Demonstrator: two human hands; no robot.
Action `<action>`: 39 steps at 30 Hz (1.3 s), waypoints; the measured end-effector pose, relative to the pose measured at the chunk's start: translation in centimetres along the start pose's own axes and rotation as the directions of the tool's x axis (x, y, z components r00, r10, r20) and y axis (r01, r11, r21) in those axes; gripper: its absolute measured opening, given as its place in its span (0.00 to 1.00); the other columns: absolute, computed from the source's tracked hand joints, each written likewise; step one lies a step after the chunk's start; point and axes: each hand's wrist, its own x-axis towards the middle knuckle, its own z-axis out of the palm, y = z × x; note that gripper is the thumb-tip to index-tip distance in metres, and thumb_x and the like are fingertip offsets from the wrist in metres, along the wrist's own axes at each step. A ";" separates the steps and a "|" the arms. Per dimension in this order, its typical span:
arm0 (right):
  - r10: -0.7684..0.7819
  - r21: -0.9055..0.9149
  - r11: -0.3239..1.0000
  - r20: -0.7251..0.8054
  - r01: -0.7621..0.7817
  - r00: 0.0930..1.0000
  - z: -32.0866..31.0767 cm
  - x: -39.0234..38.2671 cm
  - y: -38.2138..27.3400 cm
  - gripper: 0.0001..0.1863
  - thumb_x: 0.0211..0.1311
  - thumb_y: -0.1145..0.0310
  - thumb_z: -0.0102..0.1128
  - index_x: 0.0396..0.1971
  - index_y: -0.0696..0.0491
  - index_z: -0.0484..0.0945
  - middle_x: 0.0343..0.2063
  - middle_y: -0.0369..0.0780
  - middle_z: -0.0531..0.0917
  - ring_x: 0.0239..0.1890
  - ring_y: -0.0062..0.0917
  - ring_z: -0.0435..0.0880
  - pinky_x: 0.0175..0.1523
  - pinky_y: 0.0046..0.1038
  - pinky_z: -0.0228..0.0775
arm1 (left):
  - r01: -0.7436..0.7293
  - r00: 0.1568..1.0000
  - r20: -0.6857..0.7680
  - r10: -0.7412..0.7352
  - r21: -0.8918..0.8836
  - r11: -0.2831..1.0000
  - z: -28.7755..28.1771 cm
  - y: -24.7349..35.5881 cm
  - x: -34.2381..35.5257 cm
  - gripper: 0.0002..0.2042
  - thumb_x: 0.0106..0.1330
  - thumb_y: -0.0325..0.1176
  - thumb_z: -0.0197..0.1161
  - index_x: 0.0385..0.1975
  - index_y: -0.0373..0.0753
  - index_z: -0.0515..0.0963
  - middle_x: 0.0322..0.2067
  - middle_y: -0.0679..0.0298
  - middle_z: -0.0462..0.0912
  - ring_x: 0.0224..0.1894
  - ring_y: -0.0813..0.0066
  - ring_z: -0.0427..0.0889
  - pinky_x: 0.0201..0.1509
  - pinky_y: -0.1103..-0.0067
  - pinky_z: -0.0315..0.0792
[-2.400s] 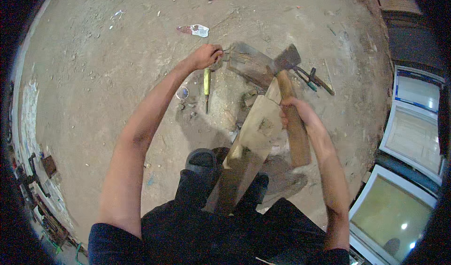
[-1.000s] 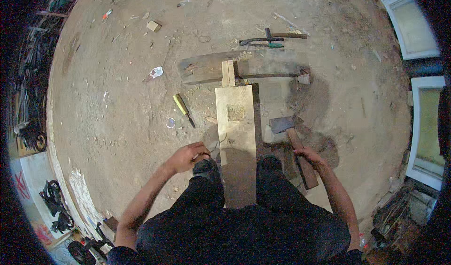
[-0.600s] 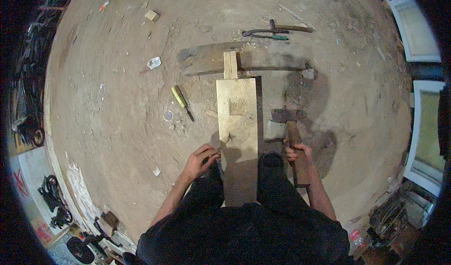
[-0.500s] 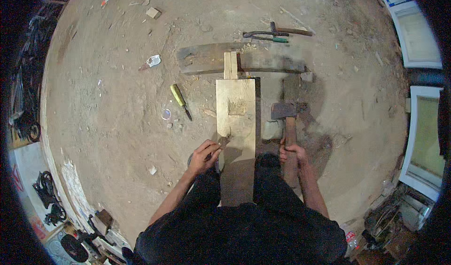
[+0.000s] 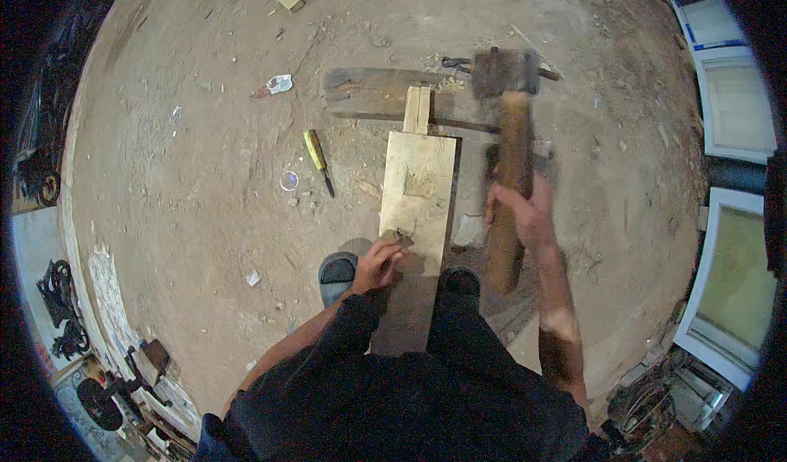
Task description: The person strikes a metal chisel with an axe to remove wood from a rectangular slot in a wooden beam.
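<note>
I have the left hand (image 5: 379, 265) low on the left edge of the plank (image 5: 416, 208), its fingers bunched near a dark mark, though I cannot tell whether they are closed on anything small; the right hand (image 5: 529, 212) is wrapped around the wooden handle of a heavy-headed tool (image 5: 516, 138), whose blurred dark head is up beyond the hand, to the right of the plank; what worries me is that a swing off line could catch the left fingers, and a loose grip could twist the head; the plank lies lengthwise between the feet, with a narrow pale block (image 5: 417, 109) past its far end, near or over the old board (image 5: 361, 89), and if it is poorly supported a blow could make it rock; farther left lies a yellow-handled tool (image 5: 317, 159), and the open-looking sandal (image 5: 337, 270) leaves that foot exposed to a slip
</note>
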 end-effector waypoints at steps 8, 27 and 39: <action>-0.310 -0.120 0.947 -0.097 0.298 0.946 2.9 -1.1 -2.7 0.11 0.62 0.73 0.56 0.43 0.60 0.71 0.25 0.38 0.77 0.21 0.25 0.80 0.28 0.29 0.74 | 0.029 0.997 -0.078 -0.026 0.033 0.999 -0.3 0.1 0.3 0.05 0.68 0.24 0.60 0.40 0.31 0.79 0.38 0.55 0.80 0.40 0.61 0.82 0.45 0.75 0.75; 0.299 -0.242 0.930 0.056 -0.277 0.953 3.0 0.7 4.0 0.10 0.60 0.71 0.60 0.37 0.60 0.75 0.19 0.40 0.80 0.16 0.26 0.81 0.21 0.32 0.75 | 0.015 0.998 -0.058 -0.019 -0.076 0.997 0.0 -0.8 0.9 0.04 0.67 0.24 0.60 0.38 0.32 0.78 0.36 0.55 0.80 0.38 0.62 0.81 0.43 0.74 0.75; -0.175 -0.206 0.967 -0.097 0.152 0.980 4.6 -0.9 -2.9 0.09 0.63 0.70 0.59 0.36 0.60 0.75 0.21 0.39 0.79 0.19 0.24 0.79 0.25 0.28 0.72 | 0.000 0.999 -0.038 -0.001 -0.033 0.999 -0.3 -0.7 0.9 0.03 0.68 0.23 0.59 0.38 0.33 0.78 0.38 0.56 0.80 0.42 0.61 0.82 0.46 0.74 0.76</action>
